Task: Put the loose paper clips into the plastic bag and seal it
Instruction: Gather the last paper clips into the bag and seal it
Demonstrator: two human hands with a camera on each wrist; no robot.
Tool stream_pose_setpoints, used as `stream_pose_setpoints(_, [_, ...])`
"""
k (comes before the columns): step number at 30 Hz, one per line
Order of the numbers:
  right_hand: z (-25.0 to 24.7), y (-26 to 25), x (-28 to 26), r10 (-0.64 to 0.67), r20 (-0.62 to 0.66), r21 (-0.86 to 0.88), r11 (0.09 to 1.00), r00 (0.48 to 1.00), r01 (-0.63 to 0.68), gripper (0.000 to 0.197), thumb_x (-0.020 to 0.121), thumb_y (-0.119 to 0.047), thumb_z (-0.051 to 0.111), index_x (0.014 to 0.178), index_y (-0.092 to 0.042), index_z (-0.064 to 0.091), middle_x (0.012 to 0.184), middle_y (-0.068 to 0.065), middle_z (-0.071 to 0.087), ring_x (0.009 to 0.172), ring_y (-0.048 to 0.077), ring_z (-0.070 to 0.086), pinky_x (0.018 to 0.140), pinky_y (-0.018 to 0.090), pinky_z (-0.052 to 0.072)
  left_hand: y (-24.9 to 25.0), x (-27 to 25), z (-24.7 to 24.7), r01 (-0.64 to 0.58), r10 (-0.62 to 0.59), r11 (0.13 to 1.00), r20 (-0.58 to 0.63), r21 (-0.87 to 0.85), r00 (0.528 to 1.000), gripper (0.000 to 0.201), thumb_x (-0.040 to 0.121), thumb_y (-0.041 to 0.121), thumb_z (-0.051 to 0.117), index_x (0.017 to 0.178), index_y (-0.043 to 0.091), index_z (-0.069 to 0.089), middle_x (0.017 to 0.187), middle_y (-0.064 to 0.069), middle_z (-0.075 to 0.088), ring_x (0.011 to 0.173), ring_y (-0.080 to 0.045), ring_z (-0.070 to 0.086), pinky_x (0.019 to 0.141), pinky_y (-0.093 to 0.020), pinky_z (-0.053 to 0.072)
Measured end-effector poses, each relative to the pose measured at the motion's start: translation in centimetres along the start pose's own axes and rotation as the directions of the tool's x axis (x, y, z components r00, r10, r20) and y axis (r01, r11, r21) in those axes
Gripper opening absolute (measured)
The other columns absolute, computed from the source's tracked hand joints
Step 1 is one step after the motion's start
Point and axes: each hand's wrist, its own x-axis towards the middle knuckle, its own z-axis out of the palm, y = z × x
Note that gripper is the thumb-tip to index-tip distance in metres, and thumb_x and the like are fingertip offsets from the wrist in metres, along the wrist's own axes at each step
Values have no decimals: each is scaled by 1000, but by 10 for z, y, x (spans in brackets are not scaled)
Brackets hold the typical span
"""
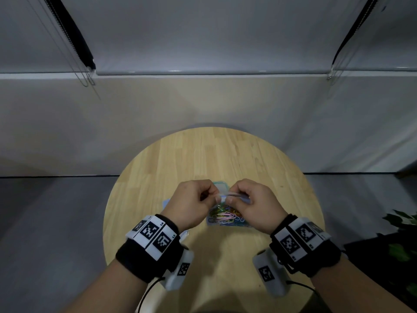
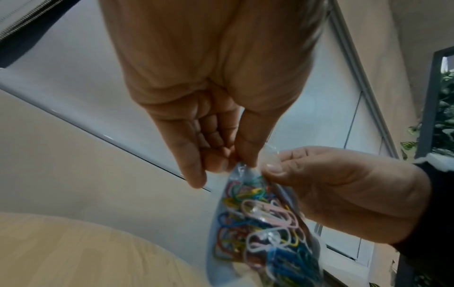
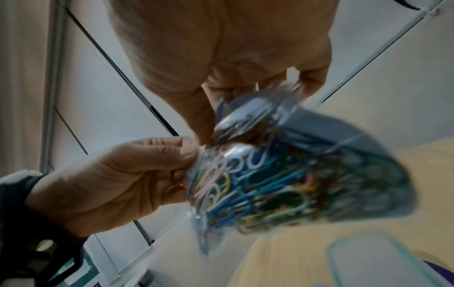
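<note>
Overhead, left hand (image 1: 191,203) and right hand (image 1: 255,203) both pinch the top edge of the plastic bag (image 1: 228,216) between thumb and curled fingers, bag hanging below the grips above the round wooden table (image 1: 203,154), coloured paper clips (image 2: 260,223) heaped in its lower part

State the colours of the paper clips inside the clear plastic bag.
Mixed: pink, blue, yellow, green, red and white paper clips, clearest in the left wrist view.
</note>
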Motion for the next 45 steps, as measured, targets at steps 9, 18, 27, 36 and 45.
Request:
stream_pose_setpoints(9, [11, -1, -1, -75, -76, -47, 996, 994, 72, 10, 78, -18, 59, 72, -26, 55, 75, -12, 59, 79, 14, 58, 85, 48, 46, 2, -1, 3, -35, 35, 998, 9, -60, 999, 10, 86, 18, 62, 78, 18, 67, 75, 0, 69, 73, -15, 63, 70, -30, 50])
stream_pose_setpoints(18, [-1, 9, -1, -25, -63, 33, 999, 998, 27, 19, 81, -11, 65, 71, -24, 55, 71, -9, 55, 73, 18, 55, 69, 29, 43, -3, -3, 3, -2, 2, 996, -4, -93, 1000, 12, 86, 20, 63, 75, 15, 65, 74, -7, 67, 69, -19, 58, 68, -30, 46])
stream_pose_setpoints(27, [8, 10, -3, 26, -67, 135, 991, 997, -17, 10, 81, -15, 67, 75, -20, 61, 71, -6, 62, 67, 6, 60, 64, 20, 49, -4, -3, 5, -6, 6, 994, 1, -111, 1000, 10, 85, 22, 66, 76, 16, 65, 69, 2, 64, 63, -8, 57, 59, -21, 45])
stream_pose_setpoints(36, [9, 11, -8, -19, -124, 119, 992, 992, 33, 13, 77, -5, 68, 67, -11, 61, 65, -2, 57, 61, 10, 50, 60, 25, 44, -1, -3, 13, 4, 5, 983, 47, -182, 999, 14, 80, 23, 71, 71, 13, 67, 68, -9, 68, 56, -8, 57, 54, -21, 45])
stream_pose_setpoints(45, [16, 58, -19, 36, 42, -88, 996, 998, -32, 27, 81, -18, 67, 60, -24, 52, 46, -9, 42, 46, 4, 37, 48, 22, 30, -35, -1, 45, 145, -128, 978, 118, -148, 985, 24, 74, 22, 78, 61, 10, 61, 55, -5, 60, 48, -12, 52, 48, -24, 42])
